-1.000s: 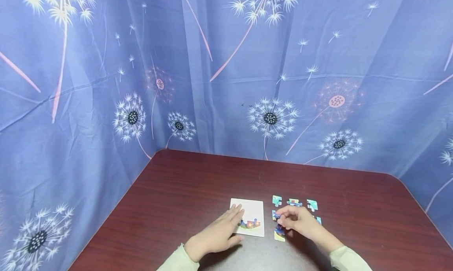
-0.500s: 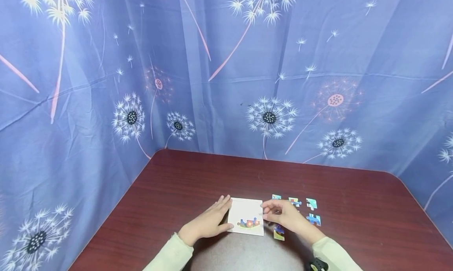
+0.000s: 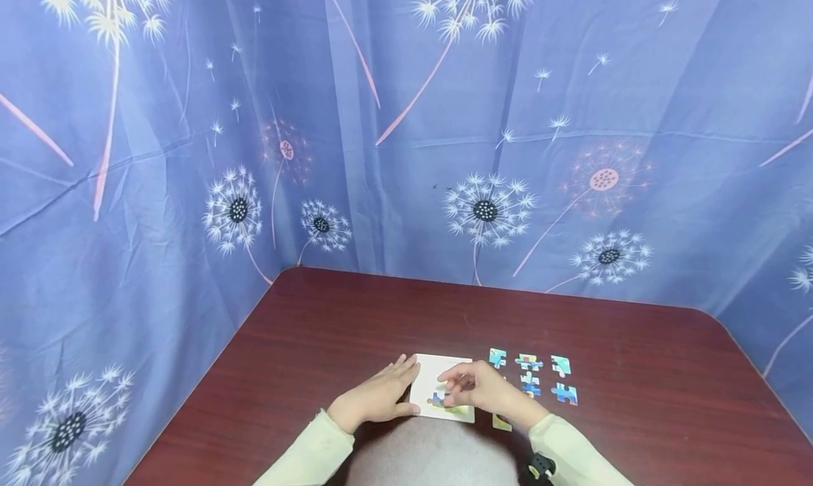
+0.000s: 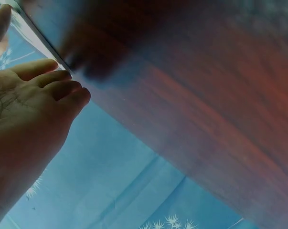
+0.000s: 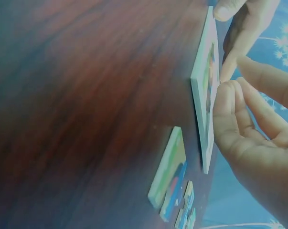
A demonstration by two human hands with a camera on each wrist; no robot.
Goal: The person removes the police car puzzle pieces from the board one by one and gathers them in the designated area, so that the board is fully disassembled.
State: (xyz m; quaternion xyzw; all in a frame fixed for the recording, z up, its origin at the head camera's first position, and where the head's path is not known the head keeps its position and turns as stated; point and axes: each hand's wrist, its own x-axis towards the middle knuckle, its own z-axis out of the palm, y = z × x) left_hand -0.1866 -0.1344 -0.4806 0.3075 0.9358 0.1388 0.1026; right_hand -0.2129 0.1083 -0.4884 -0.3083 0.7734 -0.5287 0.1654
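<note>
A square white puzzle board [image 3: 424,373] lies on the table, with a few colourful pieces [image 3: 435,399] set into its lower part. My left hand [image 3: 375,398] rests at the board's left edge, fingers extended and thumb at its lower left corner. Over the board's right half, my right hand [image 3: 479,387] bends its fingers close to the set pieces and covers some of them. In the right wrist view, the thumb [image 5: 225,107] is low by the board, and a finger [image 5: 270,81] arches above. I see no piece between them, though the far side is hidden.
Several loose puzzle pieces lie right of the board, among them a teal corner piece [image 3: 561,364], a blue piece [image 3: 564,393] and a yellow one [image 3: 502,422] partly behind my right hand. A blue dandelion curtain [image 3: 406,190] borders the dark red table [image 3: 356,317].
My right hand has moved left from the loose pieces, past the board's right edge, to over the set pieces. My left hand has shifted from on top of the board to its left edge.
</note>
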